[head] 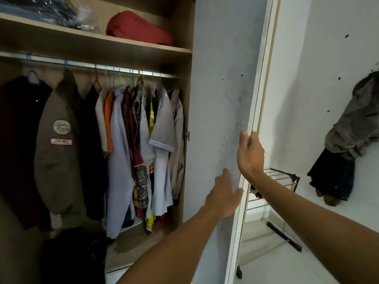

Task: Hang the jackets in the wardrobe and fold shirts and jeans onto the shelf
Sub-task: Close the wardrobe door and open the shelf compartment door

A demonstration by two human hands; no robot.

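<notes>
The right hand (250,154) grips the free edge of the open door (221,111), thumb on the inner face and fingers wrapped behind the edge. The left hand (223,196) lies flat against the door's inner face just below and left of it, fingers straight and spread, holding nothing. Both forearms reach up from the lower right.

The door stands swung outward, its pale inner face smudged grey near the hands (a few small dark holes dot it too). To its left the wardrobe (185,99) is open. A rail (123,68) runs under the shelf (98,43), and clothes hang from it on coloured hangers: a dark jacket (18,144) at far left, a brown jacket (56,150) with a round patch and a name strip beside it, then a packed row of shirts (143,144) in grey, white, orange and prints. On the shelf above lie a red bundle (139,28) and something in clear plastic (61,13). A black bag (71,257) sits at the wardrobe floor.

Right of the door, a metal rack (281,177) stands by the white wall, where more clothes (348,140) hang in a bunch.
</notes>
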